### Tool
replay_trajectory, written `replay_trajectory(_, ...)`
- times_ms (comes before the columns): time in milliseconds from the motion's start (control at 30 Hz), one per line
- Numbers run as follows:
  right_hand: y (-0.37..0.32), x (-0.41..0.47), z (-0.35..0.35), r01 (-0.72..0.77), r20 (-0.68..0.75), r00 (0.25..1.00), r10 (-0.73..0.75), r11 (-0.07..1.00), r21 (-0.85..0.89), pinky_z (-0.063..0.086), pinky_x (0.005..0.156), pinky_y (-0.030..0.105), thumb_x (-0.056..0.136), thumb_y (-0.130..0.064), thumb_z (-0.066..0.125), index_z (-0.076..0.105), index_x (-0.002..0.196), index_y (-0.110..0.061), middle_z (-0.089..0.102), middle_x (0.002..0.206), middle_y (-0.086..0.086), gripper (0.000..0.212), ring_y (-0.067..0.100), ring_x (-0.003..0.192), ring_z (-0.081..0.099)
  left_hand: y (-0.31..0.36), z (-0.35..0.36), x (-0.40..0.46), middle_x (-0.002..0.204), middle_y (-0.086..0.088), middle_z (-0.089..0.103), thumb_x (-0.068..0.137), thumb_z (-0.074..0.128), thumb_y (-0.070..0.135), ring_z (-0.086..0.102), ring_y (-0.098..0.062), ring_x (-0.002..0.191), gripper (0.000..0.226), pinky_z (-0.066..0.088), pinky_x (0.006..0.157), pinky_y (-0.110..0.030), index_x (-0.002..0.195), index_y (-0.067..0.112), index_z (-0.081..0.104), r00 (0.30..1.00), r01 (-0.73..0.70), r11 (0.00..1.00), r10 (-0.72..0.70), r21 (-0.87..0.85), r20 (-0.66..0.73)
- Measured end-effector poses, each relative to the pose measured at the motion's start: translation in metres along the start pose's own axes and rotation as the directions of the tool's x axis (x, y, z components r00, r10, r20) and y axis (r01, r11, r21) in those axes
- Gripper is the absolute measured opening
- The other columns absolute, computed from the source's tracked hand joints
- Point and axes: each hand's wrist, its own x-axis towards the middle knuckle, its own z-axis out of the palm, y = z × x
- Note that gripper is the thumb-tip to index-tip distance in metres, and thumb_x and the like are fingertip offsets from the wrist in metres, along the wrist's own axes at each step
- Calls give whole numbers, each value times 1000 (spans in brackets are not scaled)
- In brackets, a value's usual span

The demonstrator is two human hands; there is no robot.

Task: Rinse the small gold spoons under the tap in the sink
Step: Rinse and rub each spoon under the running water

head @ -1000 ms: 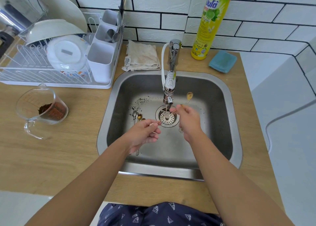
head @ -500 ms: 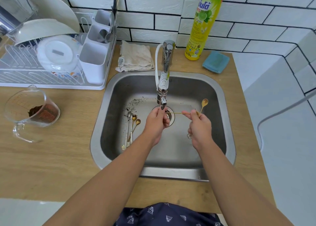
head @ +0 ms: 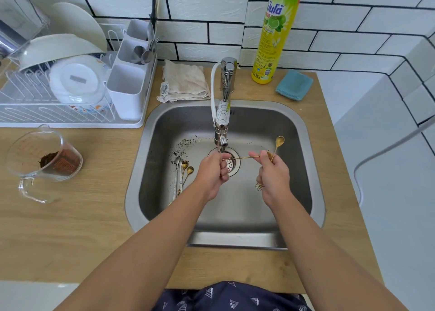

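Note:
My left hand [head: 213, 174] is closed around the bowl end of a small gold spoon [head: 242, 157] right under the tap [head: 222, 124], above the drain. That spoon's thin handle runs to my right hand [head: 273, 176], which pinches it. My right hand also holds a second gold spoon [head: 279, 143], whose bowl points up and away and whose flower-shaped end shows below my palm. More spoons [head: 182, 171], gold and silver, lie on the sink [head: 303, 188] floor left of the drain.
Dark grounds speckle the sink floor near the tap. A dish rack [head: 70, 112] with plates and a cutlery holder stands at the back left. A glass measuring jug [head: 44, 160] with brown powder sits on the wooden counter. A cloth, a detergent bottle [head: 275, 35] and a blue sponge [head: 294, 84] line the back.
My left hand moved from the sink floor up to the tap outlet and closed on the spoon's bowl end. My right hand shifted right, keeping both spoons.

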Motion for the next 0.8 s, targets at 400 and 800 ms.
replay_trajectory(400,1,1,-1,-31,3,1000,31,999,-12,29,47,23,102,-22,60,59,116,-25,82,95,-4,15,9,44,27,18,-8,8,57,1,54,97,59,9,51,-9,47,9,39,43,-19,99,4,65,995,-1,989,-14,149,95)
replay_trajectory(800,7,-11,40,-124,128,985,119,992,27,24,39,18,100,-22,67,76,99,-12,68,65,-15,14,2,37,28,13,-63,-6,84,-1,76,100,56,14,54,-5,58,9,48,54,-18,101,9,64,994,-95,884,61,458,88)
